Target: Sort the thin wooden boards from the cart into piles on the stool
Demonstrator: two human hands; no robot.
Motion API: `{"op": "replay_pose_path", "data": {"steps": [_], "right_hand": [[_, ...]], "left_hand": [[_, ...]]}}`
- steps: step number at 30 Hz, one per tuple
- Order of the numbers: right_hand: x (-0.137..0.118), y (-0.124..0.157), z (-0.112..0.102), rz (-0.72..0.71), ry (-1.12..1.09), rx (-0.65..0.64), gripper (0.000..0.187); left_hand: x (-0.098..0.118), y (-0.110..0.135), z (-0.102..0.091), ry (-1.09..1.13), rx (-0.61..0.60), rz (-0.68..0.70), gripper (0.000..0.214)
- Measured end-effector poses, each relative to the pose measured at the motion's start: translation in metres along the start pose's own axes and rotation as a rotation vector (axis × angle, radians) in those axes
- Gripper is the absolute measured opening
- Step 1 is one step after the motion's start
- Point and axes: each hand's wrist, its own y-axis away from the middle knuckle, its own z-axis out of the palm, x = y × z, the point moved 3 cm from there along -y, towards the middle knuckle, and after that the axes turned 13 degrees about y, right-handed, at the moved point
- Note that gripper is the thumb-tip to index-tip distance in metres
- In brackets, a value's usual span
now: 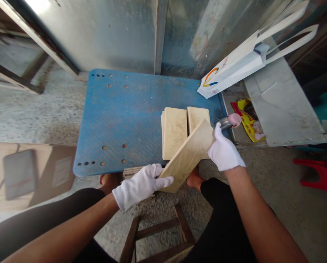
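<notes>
Between my two white-gloved hands is a thin, flat, cream-coloured rectangular board [185, 160], held tilted over the near edge of the blue table. My left hand [143, 183] grips its lower left end, thumb on the upper face. At the upper right end my right hand [224, 150] holds the edge with the thumb raised; its other fingers are mostly hidden. Behind the board, two stacks of similar boards stand side by side: a left stack [175, 131] and a partly covered right stack [198, 116]. More thin boards [132, 171] show below the table, beside my left hand.
The blue table [119, 117] has holes near its left corners. A white paper bag [232, 69] leans at its back right. A metal cup-like object [224, 123] lies near my right hand. Below are a wooden stool [158, 229], cardboard [52, 175] and a red stool [317, 174].
</notes>
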Motion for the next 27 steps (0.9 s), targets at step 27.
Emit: {"op": "replay_pose_path", "data": {"steps": [27], "right_hand": [[0.006,0.079,0.015,0.150,-0.002,-0.663,0.038]], "left_hand": [[0.016,0.023,0.019,-0.486,-0.106,-0.042,0.057]]}}
